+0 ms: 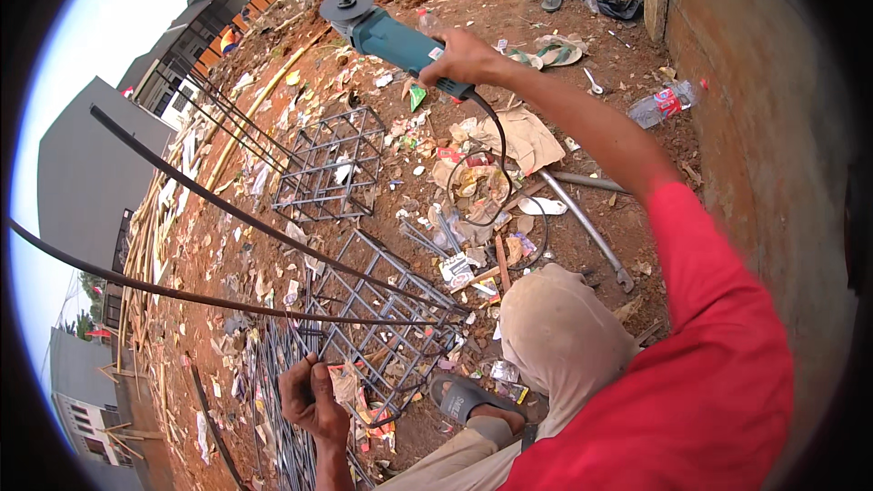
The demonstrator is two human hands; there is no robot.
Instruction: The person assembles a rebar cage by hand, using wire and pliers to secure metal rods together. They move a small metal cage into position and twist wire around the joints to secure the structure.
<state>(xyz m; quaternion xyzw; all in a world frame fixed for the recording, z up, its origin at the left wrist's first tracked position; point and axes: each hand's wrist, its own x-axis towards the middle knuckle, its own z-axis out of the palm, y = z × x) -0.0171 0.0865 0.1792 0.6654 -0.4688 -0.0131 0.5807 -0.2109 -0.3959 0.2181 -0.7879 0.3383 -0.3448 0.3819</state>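
My right hand (pixel 462 56) grips a teal angle grinder (pixel 396 39) by its rear body, with the arm stretched out ahead. The grinder's dark disc (pixel 346 5) faces up at the far end, and its black cord (pixel 502 132) hangs down toward the ground. Low on the left, my left hand (pixel 314 398) is closed, thumb and fingers pinched together; what they hold, if anything, is too small to make out. Close by it lie a bundle of thin steel rods (pixel 284 400) and a steel rebar cage (pixel 391 332).
Two long dark bars (pixel 218 198) reach across the left side. A second rebar cage (pixel 332 164) stands farther off. A metal pipe (pixel 587 227), plastic bottle (pixel 662 105) and sandals (pixel 550 53) lie on littered soil. A wall (pixel 773 155) runs along the right. People (pixel 229 40) appear far away.
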